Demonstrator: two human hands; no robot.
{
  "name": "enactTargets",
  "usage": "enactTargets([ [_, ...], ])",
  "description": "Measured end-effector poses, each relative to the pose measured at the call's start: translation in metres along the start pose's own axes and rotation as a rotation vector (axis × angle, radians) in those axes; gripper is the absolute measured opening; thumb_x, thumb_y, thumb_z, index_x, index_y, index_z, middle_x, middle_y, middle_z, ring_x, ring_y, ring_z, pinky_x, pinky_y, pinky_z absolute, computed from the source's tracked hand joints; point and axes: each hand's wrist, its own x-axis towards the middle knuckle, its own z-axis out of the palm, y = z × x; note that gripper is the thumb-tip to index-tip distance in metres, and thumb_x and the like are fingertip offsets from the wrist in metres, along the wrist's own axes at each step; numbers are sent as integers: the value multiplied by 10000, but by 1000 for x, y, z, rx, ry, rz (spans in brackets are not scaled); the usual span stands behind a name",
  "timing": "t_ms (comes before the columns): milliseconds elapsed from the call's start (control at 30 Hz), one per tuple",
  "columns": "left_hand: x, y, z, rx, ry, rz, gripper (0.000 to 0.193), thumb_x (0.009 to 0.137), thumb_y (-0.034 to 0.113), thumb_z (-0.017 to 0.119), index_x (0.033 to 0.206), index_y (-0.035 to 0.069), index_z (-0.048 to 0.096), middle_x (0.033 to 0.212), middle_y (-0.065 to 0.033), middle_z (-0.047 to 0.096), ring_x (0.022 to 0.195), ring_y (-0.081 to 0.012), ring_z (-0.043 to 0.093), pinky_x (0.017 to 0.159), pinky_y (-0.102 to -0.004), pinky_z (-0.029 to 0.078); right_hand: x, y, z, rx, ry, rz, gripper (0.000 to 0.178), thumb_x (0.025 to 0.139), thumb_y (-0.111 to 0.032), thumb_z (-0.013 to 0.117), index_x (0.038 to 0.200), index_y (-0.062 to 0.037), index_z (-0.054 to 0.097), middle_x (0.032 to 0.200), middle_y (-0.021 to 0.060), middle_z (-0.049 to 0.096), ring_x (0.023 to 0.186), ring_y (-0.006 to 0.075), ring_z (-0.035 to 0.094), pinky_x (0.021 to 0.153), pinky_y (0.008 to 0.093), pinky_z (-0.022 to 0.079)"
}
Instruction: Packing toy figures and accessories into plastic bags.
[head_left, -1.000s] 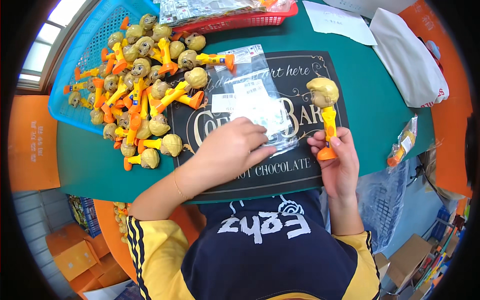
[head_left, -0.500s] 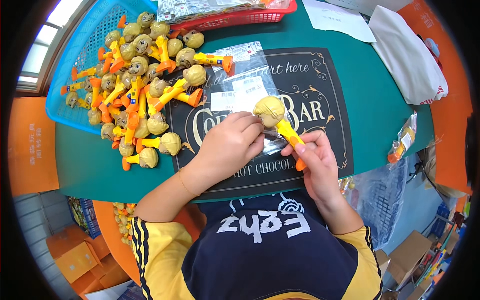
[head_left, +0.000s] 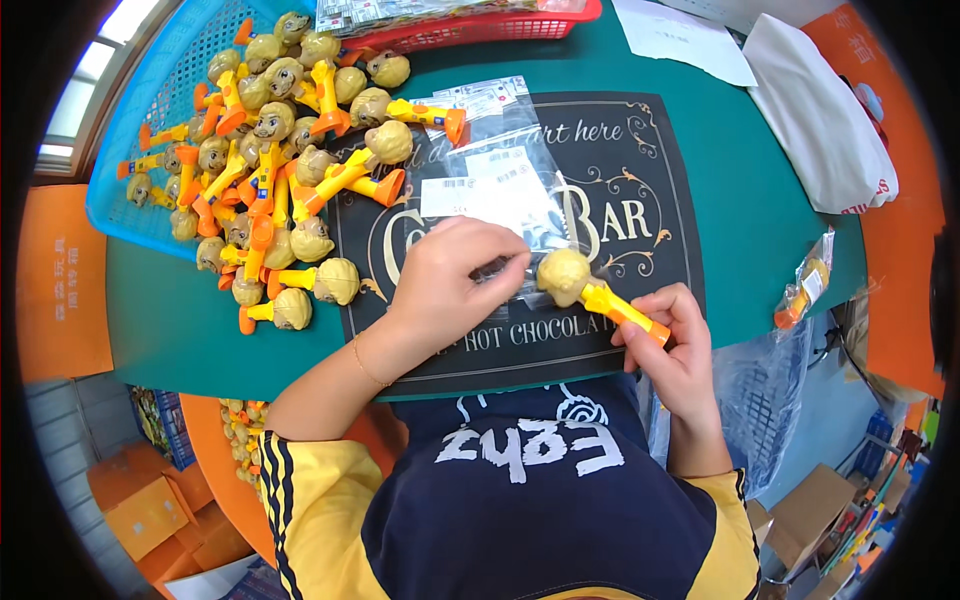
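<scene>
Bench (head_left: 745, 215), seen from above: its near edge curves past the dark shirt (head_left: 540, 530), and bare green surface extends from the black mat (head_left: 683, 275) to the right-hand edge. The right hand (head_left: 672, 338) holds a yellow figure (head_left: 610, 303) by its orange foot end, fingers closed; the figure slants over the mat, head toward the left hand (head_left: 468, 265). That hand is half curled, thumb near fingertips, over the near end of a clear bag (head_left: 543, 212); whether it grips the film cannot be told. To the left, heaped figures (head_left: 265, 185) spill from a blue basket (head_left: 170, 100) and crowd the mat's edge. A red basket (head_left: 490, 32) bounds the far side; paper (head_left: 680, 42), a white cloth bag (head_left: 815, 125) and a wrapped figure (head_left: 804, 290) lie toward the right. Compared with one second earlier, the held figure is no longer upright, and its head is nearer the left hand
</scene>
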Motion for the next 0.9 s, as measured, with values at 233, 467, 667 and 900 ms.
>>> enactTargets([
  [233, -5, 3, 6, 34, 58, 95, 112, 818, 52, 701, 912, 20, 649, 1002, -103, 712, 1053, -303, 667, 884, -368, 528, 10, -9, 5, 388, 48, 262, 119, 939, -18, 555, 1023, -35, 472, 768, 127, 645, 454, 103, 512, 423, 192, 386],
  [467, -7, -1, 3, -106, -27, -4, 95, 849, 66, 683, 923, 30, 636, 1064, -117, 707, 1082, -314, 658, 956, -421, 489, 3, 5, 16, -577, 96, -430, 230, 833, -26, 719, 993, 5, 557, 862, 139, 669, 755, 179, 662, 680, 279, 490],
  [667, -7, -4, -2, -121, -6, 9, 93, 856, 89, 680, 928, 48, 639, 1097, -99, 700, 1138, -325, 628, 1041, -489, 416, 7, 11, 22, -786, 70, -704, 257, 856, -19, 695, 1038, -19, 514, 914, 170, 677, 693, 157, 653, 604, 260, 480],
  [900, -6, 1, -13, -54, -79, 170, 78, 855, 63, 671, 920, 71, 628, 1135, -103, 689, 1218, -335, 580, 1078, -508, 378, 13, 2, 20, 534, 6, 401, 143, 1005, -198, 479, 1056, -64, 478, 851, 170, 661, 410, 144, 521, 402, 207, 385],
])
